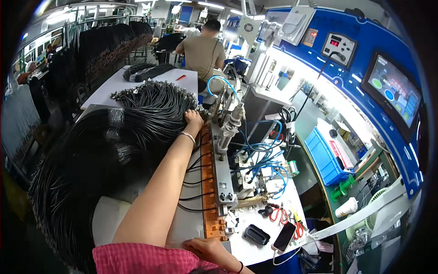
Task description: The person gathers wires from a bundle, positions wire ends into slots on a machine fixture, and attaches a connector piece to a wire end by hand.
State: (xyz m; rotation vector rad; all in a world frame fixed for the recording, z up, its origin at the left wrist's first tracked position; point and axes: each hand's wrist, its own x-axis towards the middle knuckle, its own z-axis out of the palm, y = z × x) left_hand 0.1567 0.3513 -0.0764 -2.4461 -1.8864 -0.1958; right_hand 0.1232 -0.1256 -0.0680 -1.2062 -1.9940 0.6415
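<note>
My left hand (194, 119) reaches to the far end of an orange fixture strip (209, 185), beside the ends of a large bundle of black cables (150, 102). Its fingers are curled; what they grip, if anything, is too small to make out. Several single black cables (197, 197) run from the strip's left side. My right hand (207, 250) is at the strip's near end, fingers bent inward, their tips partly hidden. A grey metal bar with a cylinder (230, 130) stands along the strip's right side.
Blue air tubes (269, 150) crowd the right side. Red-handled scissors (276, 213), a black tray (257, 234) and a phone (284, 236) lie nearby. A blue bin (326, 157) and a touch screen (393, 93) are farther right. A seated person (204, 48) works ahead.
</note>
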